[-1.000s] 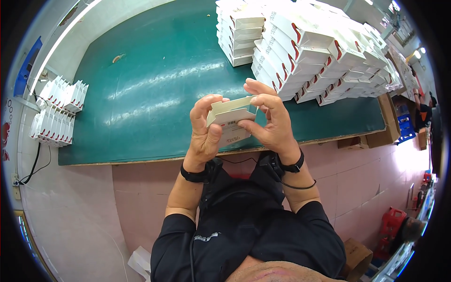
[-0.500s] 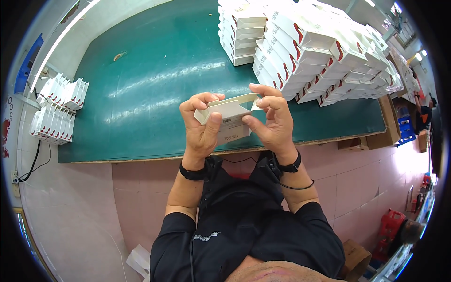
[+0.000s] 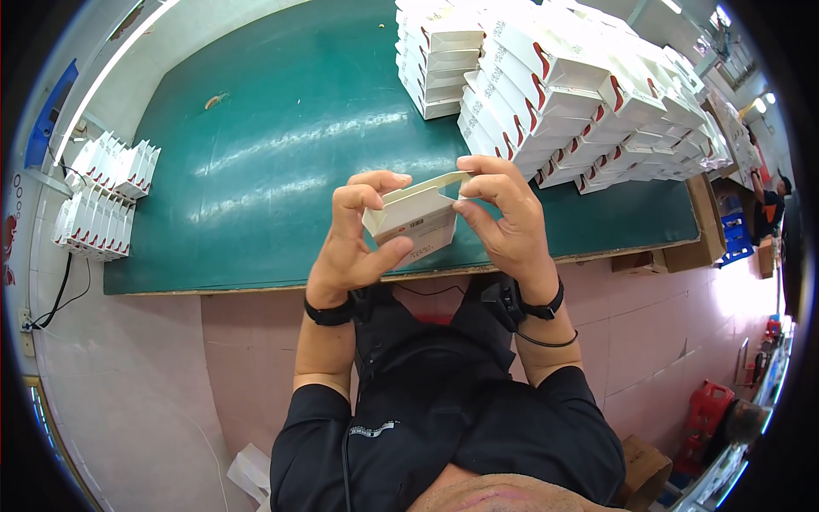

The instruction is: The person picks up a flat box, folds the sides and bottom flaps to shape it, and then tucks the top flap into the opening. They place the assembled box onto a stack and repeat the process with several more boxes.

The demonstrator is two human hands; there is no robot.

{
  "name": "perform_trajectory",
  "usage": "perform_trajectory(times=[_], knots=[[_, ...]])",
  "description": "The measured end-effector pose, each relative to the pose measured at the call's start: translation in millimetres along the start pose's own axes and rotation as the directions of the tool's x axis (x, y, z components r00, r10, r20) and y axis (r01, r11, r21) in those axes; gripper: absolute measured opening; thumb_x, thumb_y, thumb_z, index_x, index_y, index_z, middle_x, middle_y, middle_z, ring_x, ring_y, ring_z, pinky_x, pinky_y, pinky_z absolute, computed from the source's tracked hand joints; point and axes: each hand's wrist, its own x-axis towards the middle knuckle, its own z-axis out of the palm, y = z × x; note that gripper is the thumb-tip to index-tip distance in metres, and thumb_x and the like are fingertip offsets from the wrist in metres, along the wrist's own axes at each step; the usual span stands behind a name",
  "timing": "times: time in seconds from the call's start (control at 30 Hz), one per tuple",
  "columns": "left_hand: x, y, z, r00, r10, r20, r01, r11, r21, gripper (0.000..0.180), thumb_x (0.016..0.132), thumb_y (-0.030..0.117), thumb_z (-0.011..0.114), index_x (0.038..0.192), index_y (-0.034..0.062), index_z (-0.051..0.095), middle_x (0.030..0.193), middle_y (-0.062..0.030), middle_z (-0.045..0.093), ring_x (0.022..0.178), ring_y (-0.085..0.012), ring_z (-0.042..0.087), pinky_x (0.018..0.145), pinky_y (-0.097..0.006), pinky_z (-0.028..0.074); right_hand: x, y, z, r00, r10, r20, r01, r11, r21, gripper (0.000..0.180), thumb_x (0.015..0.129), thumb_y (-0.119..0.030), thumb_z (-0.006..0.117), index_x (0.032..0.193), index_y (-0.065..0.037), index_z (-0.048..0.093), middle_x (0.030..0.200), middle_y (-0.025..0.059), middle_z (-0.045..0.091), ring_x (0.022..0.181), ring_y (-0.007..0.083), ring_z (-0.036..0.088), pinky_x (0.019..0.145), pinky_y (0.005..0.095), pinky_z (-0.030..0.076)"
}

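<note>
A small white carton (image 3: 431,229) with printing on its front is between my hands, above the near edge of the green table. It is tilted, with its long side toward me and a gap along its upper right. My left hand (image 3: 358,235) grips its left end, the thumb against the lower front and the fingers curled at the top. At the right end, my right hand (image 3: 509,213) pinches a flap, fingers above and thumb below. The inside of the carton is mostly hidden.
Tall stacks of white cartons (image 3: 546,111) with red marks fill the table's right side. A smaller group of similar cartons (image 3: 98,218) stands at the far left. The green tabletop (image 3: 230,213) ends in a worn edge near me. A brown cardboard box (image 3: 695,239) sits beyond its right end.
My left hand has shifted left and its thumb has slid down the carton's front. The left end looks more closed over. My right hand has moved slightly right, still at the flap.
</note>
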Motion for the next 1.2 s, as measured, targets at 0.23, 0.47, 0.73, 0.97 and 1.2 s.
perform_trajectory(times=[0.23, 0.47, 0.73, 0.97, 1.2], knots=[[-2.0, 14.9, -30.9, 0.975, -0.125, 0.184, 0.136, 0.99, -0.045, 0.05, 0.091, 0.006, 0.083, 0.126, 0.011, 0.047, 0.143, -0.0192, 0.058, 0.134, -0.0296, 0.056, 0.11, -0.045, 0.047, -1.2, -0.1, -4.3, 1.0, 0.005, 0.026, -0.006, 0.999, 0.043, 0.017, 0.093, 0.003, 0.076, 0.104, -0.001, 0.064, 0.13, 0.0173, 0.068, 0.105, 0.0233, 0.072, 0.089, 0.0317, 0.059], [-9.7, 2.1, -26.6, 0.99, -0.123, 0.071, 0.13, 0.987, -0.098, 0.057, 0.085, 0.004, 0.089, 0.125, 0.0108, 0.049, 0.137, -0.0173, 0.065, 0.131, -0.0272, 0.062, 0.106, -0.041, 0.051, -1.2, -0.4, -3.5, 0.997, -0.046, 0.059, 0.041, 0.995, 0.088, 0.019, 0.095, 0.001, 0.075, 0.11, -0.002, 0.063, 0.127, 0.018, 0.072, 0.115, 0.0264, 0.072, 0.097, 0.0356, 0.058], [-8.8, -4.6, -20.7, 0.999, -0.048, 0.019, 0.048, 0.998, -0.028, 0.06, 0.083, 0.003, 0.091, 0.125, 0.0108, 0.049, 0.128, -0.0139, 0.068, 0.126, -0.0287, 0.066, 0.1, -0.041, 0.057, -4.6, 6.7, -4.2, 0.997, -0.036, 0.072, 0.025, 0.989, 0.148, 0.027, 0.097, 0.0, 0.074, 0.122, -0.001, 0.064, 0.129, 0.0189, 0.071, 0.121, 0.0278, 0.07, 0.101, 0.0373, 0.058], [-7.4, 1.1, -19.4, 0.995, -0.091, 0.029, 0.091, 0.996, 0.023, 0.058, 0.085, 0.003, 0.089, 0.131, 0.0106, 0.054, 0.124, -0.0107, 0.068, 0.125, -0.0281, 0.065, 0.099, -0.04, 0.056, -9.8, 12.2, -1.0, 0.998, 0.006, 0.055, -0.015, 0.986, 0.166, 0.038, 0.098, -0.004, 0.076, 0.132, 0.001, 0.062, 0.132, 0.0191, 0.071, 0.122, 0.0264, 0.069, 0.102, 0.0373, 0.057], [5.7, 18.4, -20.2, 0.991, -0.102, 0.092, 0.083, 0.978, 0.192, 0.049, 0.084, 0.003, 0.087, 0.128, 0.0097, 0.066, 0.121, -0.0117, 0.067, 0.119, -0.029, 0.065, 0.097, -0.04, 0.056, -11.7, 10.6, -2.7, 0.995, 0.08, 0.065, -0.091, 0.976, 0.197, 0.043, 0.098, -0.011, 0.077, 0.135, 0.002, 0.058, 0.134, 0.0184, 0.071, 0.122, 0.0252, 0.069, 0.104, 0.0374, 0.056]])
